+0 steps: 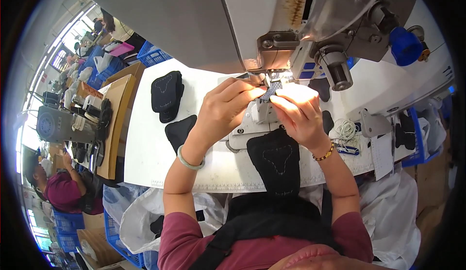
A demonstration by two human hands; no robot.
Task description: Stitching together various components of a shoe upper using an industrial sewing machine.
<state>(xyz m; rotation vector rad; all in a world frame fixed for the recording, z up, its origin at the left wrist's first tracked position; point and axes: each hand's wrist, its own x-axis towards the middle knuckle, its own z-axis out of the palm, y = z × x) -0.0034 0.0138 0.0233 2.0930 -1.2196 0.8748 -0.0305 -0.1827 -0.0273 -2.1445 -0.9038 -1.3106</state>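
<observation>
Head view — both hands' fingers [252, 91] pinch a small dark patch [270, 90] under the sewing machine [272, 22].

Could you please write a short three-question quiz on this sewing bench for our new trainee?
1. True or false: both hands pinch the small dark piece under the sewing machine head.
2. Which wrist wears the green bangle: A left, B right?
3. What lies on the white table at the person's left, beyond the left hand?

Key: 1 true, the right hand meets the left there. 2 A; the right has a beaded bracelet. 3 A stack of black fabric pieces.
</observation>
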